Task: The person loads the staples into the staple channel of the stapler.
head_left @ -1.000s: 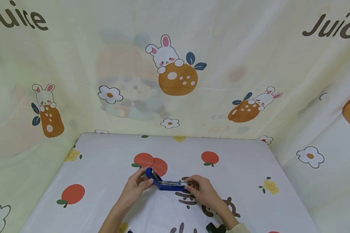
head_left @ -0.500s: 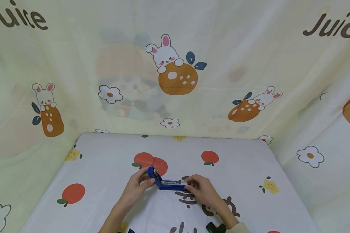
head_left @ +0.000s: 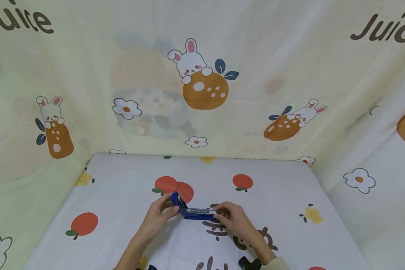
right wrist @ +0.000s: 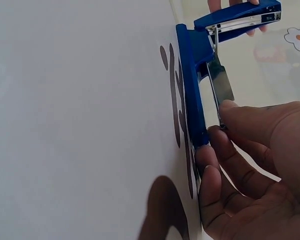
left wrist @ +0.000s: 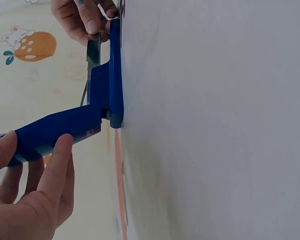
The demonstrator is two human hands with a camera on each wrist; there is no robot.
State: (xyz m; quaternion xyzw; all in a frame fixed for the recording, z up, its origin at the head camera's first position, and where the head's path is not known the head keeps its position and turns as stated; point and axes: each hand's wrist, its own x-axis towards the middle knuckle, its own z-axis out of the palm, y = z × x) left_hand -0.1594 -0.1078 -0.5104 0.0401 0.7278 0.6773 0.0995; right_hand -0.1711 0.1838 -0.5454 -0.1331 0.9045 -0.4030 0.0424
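A blue stapler lies swung open on the white printed tablecloth, its base flat on the cloth. My left hand pinches the raised blue top cover between thumb and fingers and holds it tilted up at the hinge end. My right hand grips the front end of the base and the metal staple rail, fingertips curled round them. In the right wrist view the cover stands away from the base. Whether staples lie in the rail is hidden.
The table is walled on the back and both sides by a pale yellow curtain printed with rabbits and oranges. The cloth carries printed red fruits and flowers. A black strap shows at my right wrist.
My left hand has tipped the stapler's cover slightly more upright. The base and my right hand have stayed where they were.
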